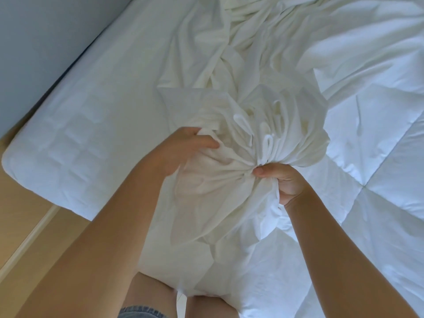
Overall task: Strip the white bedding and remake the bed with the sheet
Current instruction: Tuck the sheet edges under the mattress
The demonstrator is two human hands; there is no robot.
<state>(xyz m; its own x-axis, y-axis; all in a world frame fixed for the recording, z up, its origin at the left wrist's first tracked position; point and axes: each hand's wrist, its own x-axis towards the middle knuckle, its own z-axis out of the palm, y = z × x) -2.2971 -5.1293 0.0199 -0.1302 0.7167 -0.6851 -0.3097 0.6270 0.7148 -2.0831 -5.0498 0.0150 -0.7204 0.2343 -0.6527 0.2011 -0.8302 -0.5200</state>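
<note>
I am in a bedroom, in a home by the look of it. A bed (91, 125) with a white-covered mattress fills most of my view. A quilted duvet (378, 134) lies on its right half and a crumpled sheet (229, 53) across its middle. Left of the bed are a plain wall (46, 42) and a wooden floor (20, 216).
</note>
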